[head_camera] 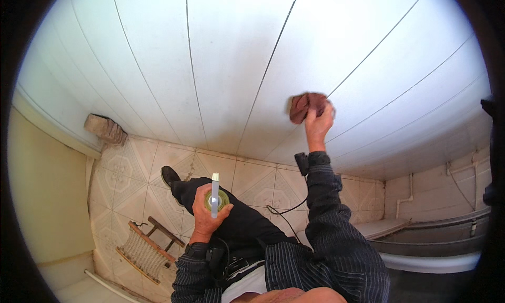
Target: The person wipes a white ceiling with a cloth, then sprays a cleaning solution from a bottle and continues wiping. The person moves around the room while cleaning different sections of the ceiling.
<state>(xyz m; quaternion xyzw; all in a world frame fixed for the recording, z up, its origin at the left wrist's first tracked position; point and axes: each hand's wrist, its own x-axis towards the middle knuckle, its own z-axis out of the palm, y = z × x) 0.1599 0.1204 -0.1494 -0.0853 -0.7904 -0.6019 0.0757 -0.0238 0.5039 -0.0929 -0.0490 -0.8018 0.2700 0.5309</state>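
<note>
My left hand [208, 218] is closed around a green bottle [224, 200] with a pale pump or spray head on top, held upright over my thigh. Out in front at the right, my right hand [318, 119] grips a folded reddish-brown cloth [302, 106] pressed against the white panelled wall [232, 66]. The hand and cloth are slightly blurred. A dark device is strapped at my right wrist, and a black cable hangs below it.
A folding stool [146, 251] with a woven seat stands on the tiled floor [134, 184] at lower left. A brown object [104, 127] sits in the left corner. White pipes [410, 188] run along the right wall, above a dark-edged basin or counter [430, 226].
</note>
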